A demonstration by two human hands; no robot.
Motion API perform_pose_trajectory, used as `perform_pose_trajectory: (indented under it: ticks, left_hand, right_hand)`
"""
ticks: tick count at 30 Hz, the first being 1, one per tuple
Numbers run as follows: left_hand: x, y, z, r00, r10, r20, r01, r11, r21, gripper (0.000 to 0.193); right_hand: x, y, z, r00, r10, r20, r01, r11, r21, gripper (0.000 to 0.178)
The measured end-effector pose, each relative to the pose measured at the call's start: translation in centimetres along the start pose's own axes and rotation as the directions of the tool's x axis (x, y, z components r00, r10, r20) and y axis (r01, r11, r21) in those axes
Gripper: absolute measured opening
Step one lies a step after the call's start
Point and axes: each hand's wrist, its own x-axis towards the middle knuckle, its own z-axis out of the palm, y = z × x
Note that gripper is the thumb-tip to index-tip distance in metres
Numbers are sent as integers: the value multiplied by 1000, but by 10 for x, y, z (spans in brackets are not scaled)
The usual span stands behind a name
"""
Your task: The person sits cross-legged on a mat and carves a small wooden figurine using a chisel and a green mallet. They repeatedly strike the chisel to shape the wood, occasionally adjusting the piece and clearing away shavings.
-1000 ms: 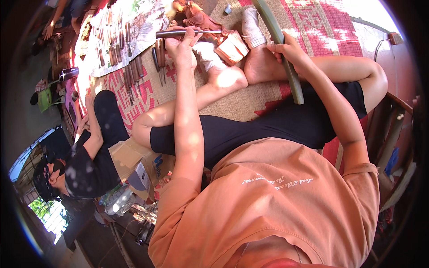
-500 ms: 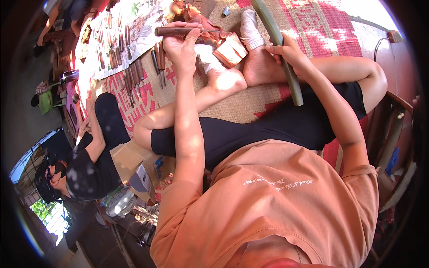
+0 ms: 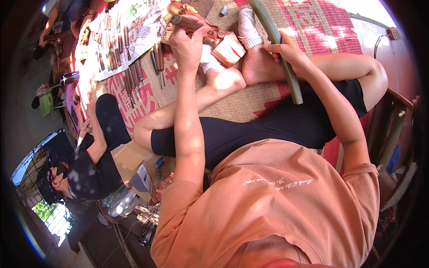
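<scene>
My left hand is closed round the brown wooden handle of a chisel. The handle's butt end tilts up toward me, and the blade is hidden behind my fingers. In my right hand is a long grey-green wooden bar, gripped around its middle and slanting over my right shin. Between my feet lies a pale wooden block, partly sunlit. Just beyond my left hand is a reddish-brown carved wooden piece, partly covered by that hand.
Several chisels lie on the red and tan woven mat, with more on a pale sheet at far left. A small grey cylinder sits past my feet. A cardboard box stands by my left knee, near a seated person.
My left hand has turned and moved slightly right, swinging the chisel from lying sideways to butt end up. The bar in my right hand has barely shifted.
</scene>
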Motion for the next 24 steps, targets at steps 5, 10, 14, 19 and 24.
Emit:
perform_pose_trajectory:
  ticks: [5,10,14,19,24]
  left_hand:
    - [1,-21,-4,991,-126,-49,106,950,-293,27]
    - [3,-30,-7,965,-260,-15,217,835,-505,28]
    - [4,-36,-8,952,-305,26,257,751,-608,32]
    - [0,-38,-11,929,-369,42,301,680,-669,33]
    - [-12,-43,-11,898,-438,29,294,551,-781,25]
  right_hand:
    - [0,0,0,1000,5,0,-5,1000,-6,21]
    - [-2,-4,2,1000,11,-9,-11,1000,-4,22]
    - [-2,-3,1,1000,9,-3,-9,1000,-15,22]
    - [1,1,1,1000,-15,1,15,1000,8,23]
    - [2,2,1,1000,-26,6,26,1000,7,23]
